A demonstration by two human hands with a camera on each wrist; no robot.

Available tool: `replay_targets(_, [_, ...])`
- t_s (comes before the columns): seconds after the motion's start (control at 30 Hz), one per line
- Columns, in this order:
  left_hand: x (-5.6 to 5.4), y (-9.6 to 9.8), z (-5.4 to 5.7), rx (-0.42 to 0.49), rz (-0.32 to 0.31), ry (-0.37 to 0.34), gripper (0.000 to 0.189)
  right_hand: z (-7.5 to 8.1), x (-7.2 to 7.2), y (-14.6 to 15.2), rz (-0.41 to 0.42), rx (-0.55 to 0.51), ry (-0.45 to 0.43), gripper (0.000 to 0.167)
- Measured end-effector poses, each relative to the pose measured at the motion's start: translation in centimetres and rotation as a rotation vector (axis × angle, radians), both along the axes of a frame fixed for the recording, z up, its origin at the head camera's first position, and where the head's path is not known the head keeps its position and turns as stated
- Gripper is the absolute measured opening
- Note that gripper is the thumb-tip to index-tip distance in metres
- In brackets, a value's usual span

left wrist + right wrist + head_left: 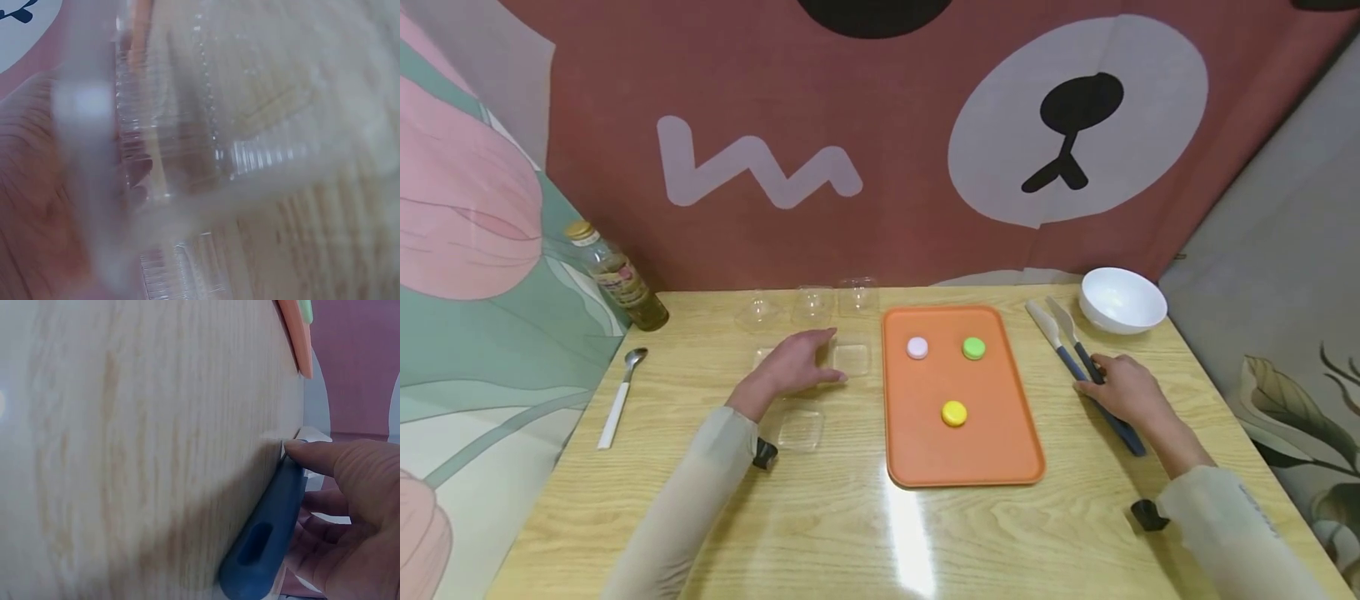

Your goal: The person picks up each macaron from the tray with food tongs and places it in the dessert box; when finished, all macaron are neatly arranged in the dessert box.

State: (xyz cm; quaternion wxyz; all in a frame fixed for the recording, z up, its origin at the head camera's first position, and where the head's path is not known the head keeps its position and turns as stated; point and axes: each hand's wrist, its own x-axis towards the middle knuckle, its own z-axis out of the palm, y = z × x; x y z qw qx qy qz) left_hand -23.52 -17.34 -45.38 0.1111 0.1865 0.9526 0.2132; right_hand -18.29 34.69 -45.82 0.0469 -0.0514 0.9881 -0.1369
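My left hand [793, 362] reaches over the clear plastic box pieces, thumb and fingers spread apart near a square tray [850, 358]. Clear plastic [269, 131] fills much of the left wrist view, beside the palm. On the right, my right hand [1123, 387] grips a pair of knives by their handles. Its thumb lies on the blue handle [265, 525] of one knife, and its fingers curl at the darker handle [1086, 364] of the other. Both pale blades [1042, 321] point away from me, toward the back of the table.
Between the hands lies an orange tray [925, 454] with a pink [917, 347], a green [973, 347] and a yellow macaron [954, 413]. Clear domed lids [812, 305] line the back. A white bowl [1122, 300], an oil bottle [625, 283] and a white-handled spoon [617, 408] stand or lie farther out.
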Motion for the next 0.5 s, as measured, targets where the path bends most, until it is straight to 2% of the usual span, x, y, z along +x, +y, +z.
replay_targets(0.23, [-0.27, -0.05, -0.31, 0.048, 0.01, -0.022, 0.093, -0.33, -0.21, 0.23, -0.006, 0.006, -0.004, 0.064])
replay_targets(0.5, [-0.51, 0.01, -0.11, 0.077, 0.027, -0.072, 0.093, -0.16, -0.3, 0.12, -0.013, 0.007, -0.008, 0.063])
